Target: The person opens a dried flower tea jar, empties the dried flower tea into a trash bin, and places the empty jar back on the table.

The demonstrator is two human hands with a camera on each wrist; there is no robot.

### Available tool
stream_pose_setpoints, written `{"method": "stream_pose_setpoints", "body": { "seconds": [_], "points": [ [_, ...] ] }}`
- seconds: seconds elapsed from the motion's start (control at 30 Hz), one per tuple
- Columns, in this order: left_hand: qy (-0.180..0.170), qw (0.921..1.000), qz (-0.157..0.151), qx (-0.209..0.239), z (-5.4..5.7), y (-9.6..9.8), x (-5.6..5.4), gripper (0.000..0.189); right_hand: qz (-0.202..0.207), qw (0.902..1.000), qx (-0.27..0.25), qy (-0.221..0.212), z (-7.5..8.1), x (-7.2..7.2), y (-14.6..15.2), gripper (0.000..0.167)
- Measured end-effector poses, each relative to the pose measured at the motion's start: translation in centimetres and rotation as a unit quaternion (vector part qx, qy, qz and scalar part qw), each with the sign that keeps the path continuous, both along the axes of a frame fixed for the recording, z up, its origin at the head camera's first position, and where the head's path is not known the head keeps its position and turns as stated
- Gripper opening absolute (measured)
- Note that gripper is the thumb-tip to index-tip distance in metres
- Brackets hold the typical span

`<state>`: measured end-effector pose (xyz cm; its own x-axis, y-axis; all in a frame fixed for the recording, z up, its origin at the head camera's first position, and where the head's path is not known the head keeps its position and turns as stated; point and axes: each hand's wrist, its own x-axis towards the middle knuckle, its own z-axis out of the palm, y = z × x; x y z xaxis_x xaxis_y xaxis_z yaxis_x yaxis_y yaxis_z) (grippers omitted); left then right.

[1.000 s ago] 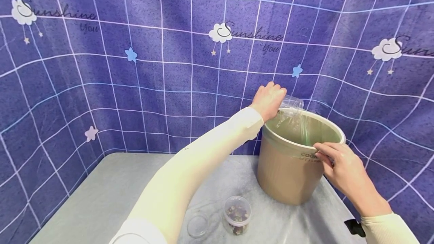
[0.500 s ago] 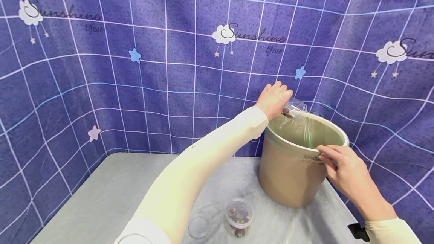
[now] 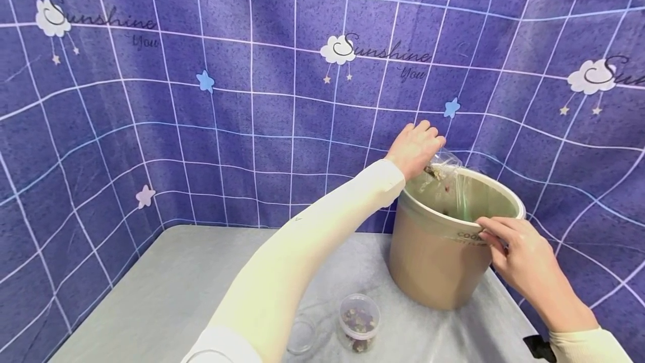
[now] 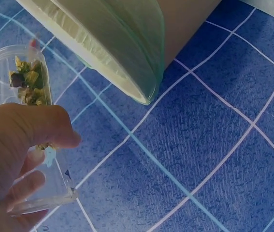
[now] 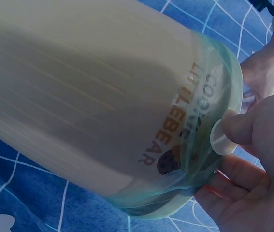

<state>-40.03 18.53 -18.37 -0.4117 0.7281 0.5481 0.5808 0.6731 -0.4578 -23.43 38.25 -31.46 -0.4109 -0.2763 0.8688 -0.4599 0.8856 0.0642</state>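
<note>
My left hand grips a clear plastic container, tipped over the far left rim of a beige trash bin. Yellowish and dark dried flower pieces lie inside it toward its mouth. In the head view, a few small dark red bits show just below the mouth, over the bin's inside. A thin greenish bag lines the bin and folds over its rim. My right hand pinches the near right rim, thumb on a pale rounded piece there and fingers beneath.
On the grey table, a second clear tub holding dried flowers stands left of the bin. A clear round lid lies beside it, partly behind my left sleeve. A blue gridded curtain hangs behind, close to the bin.
The dried flowers have slid toward the container's mouth, and small bits now show below it. The left hand has shifted slightly; the right hand still holds the rim.
</note>
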Motion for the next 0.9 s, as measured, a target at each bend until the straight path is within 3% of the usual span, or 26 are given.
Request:
{"method": "stream_pose_setpoints", "body": {
  "seconds": [0.9],
  "points": [
    [0.072,0.9921,-0.013,-0.102,0.4,1.4,0.2,0.034,0.004,1.0,-0.006,0.0,-0.2,0.0,-0.1,0.034]
  ]
}}
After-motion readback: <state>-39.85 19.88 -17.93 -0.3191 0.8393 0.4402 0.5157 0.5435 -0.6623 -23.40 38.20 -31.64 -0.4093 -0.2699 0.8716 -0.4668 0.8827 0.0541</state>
